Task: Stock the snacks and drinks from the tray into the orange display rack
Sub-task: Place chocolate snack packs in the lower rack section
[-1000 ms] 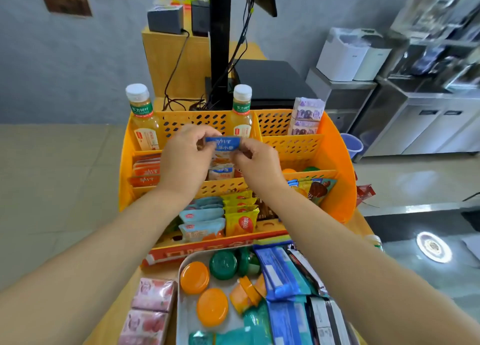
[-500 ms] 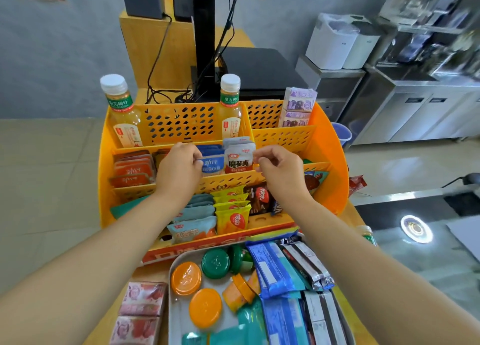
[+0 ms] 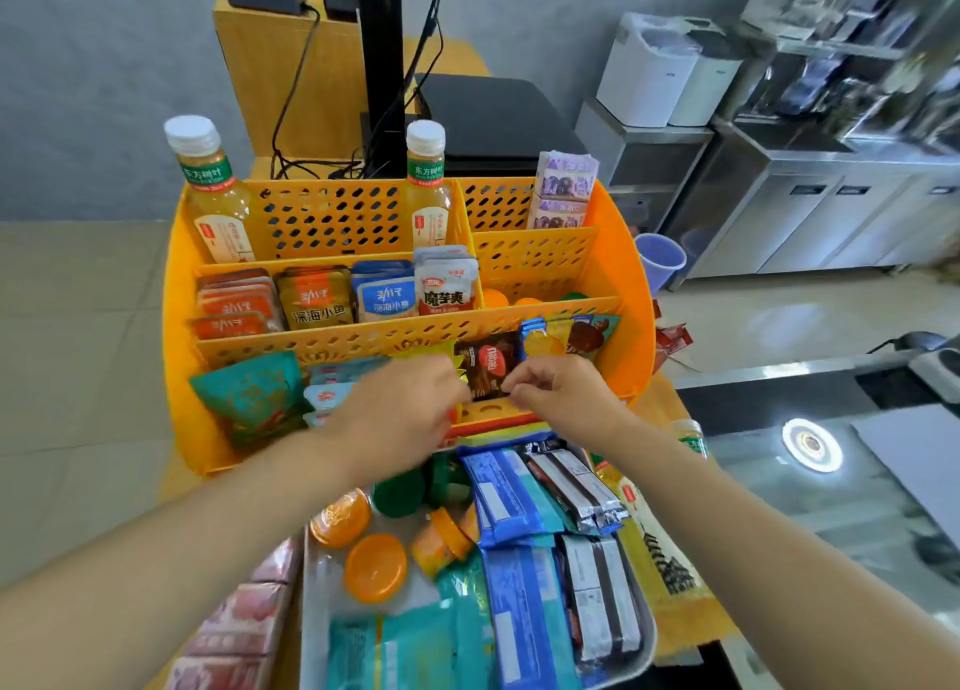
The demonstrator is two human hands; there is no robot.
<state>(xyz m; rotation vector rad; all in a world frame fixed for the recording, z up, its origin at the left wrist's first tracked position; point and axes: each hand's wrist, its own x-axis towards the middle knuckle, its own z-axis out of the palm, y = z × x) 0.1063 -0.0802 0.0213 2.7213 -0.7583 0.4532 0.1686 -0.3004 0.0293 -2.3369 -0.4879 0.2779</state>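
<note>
The orange display rack (image 3: 629,284) stands in front of me with three tiers. Two tea bottles (image 3: 215,206) (image 3: 427,196) stand in the back tier. In the middle tier, the blue fish-snack packets (image 3: 387,294) sit upright beside white konjac packets (image 3: 447,287). My left hand (image 3: 400,411) and my right hand (image 3: 563,390) hover at the front tier, fingers loosely curled, holding nothing. Between them is a brown wafer packet (image 3: 485,367). The metal tray (image 3: 311,611) below holds orange jelly cups (image 3: 375,567), blue wafer bars (image 3: 511,502) and teal packets (image 3: 395,648).
Pink packets (image 3: 244,616) lie left of the tray and a tea bottle (image 3: 657,549) lies along its right side. Purple boxes (image 3: 563,190) stand at the rack's back right. A monitor pole (image 3: 382,66) with cables rises behind the rack. A glass counter (image 3: 831,481) extends to the right.
Both hands set the blue packet into the middle tier, let it go, and drew back down to the front tier. The camera has tilted down toward the tray.
</note>
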